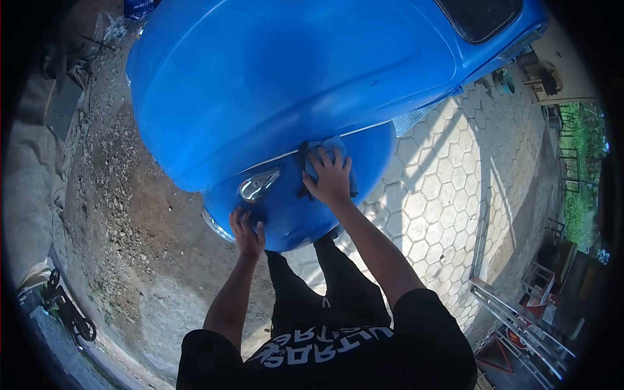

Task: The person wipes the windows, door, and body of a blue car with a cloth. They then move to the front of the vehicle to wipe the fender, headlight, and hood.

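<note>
A glossy blue car [260, 84] with rounded bodywork stands in front of me. My right hand [330, 174] presses a blue-grey cloth [338, 144] onto the top of the rounded fender [374, 159], by the seam with the body. Its fingers are spread over the cloth, and dark edges of fabric show around the hand. Resting on the fender's near left side is my left hand [248, 234], fingers apart and nothing in them. Between the hands, a chrome-trimmed lamp [259, 185] sits on the fender.
Hexagonal pavers [442, 195] cover the ground to the right, and rough dirt [130, 214] lies to the left. A metal ladder [520, 325] and other items stand at the lower right. A small wheeled object [68, 309] is at the lower left.
</note>
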Demonstrator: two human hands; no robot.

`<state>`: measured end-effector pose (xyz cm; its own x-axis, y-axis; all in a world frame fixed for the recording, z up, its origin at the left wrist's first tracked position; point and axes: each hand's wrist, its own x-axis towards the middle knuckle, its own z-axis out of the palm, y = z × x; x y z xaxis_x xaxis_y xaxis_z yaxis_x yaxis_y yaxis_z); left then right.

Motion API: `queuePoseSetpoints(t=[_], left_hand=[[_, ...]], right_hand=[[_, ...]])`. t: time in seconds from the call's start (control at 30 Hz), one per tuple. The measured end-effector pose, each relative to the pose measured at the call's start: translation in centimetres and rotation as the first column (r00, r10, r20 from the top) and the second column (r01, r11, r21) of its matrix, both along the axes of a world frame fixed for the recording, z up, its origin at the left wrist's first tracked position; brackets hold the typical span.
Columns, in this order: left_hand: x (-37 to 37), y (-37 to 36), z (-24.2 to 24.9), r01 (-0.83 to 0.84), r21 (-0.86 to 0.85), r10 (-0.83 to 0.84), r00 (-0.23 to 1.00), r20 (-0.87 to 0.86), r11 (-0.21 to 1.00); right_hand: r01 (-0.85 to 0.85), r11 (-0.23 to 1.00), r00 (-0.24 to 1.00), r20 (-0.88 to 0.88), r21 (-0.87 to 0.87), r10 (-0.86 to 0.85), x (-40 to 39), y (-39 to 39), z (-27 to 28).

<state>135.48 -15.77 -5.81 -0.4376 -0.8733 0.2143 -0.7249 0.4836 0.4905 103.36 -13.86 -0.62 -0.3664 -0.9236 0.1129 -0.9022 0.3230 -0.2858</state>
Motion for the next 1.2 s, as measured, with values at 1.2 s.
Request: queuePoseSetpoints(t=[1.2], left_hand=[[-0.1,-8.0,-1.4,-0.025,0.135,0.049,0.982,-0.18,0.991]], right_hand=[[-0.116,0.946,0.978,-0.132,0.303,0.162,12.1,4.0,-1.2]])
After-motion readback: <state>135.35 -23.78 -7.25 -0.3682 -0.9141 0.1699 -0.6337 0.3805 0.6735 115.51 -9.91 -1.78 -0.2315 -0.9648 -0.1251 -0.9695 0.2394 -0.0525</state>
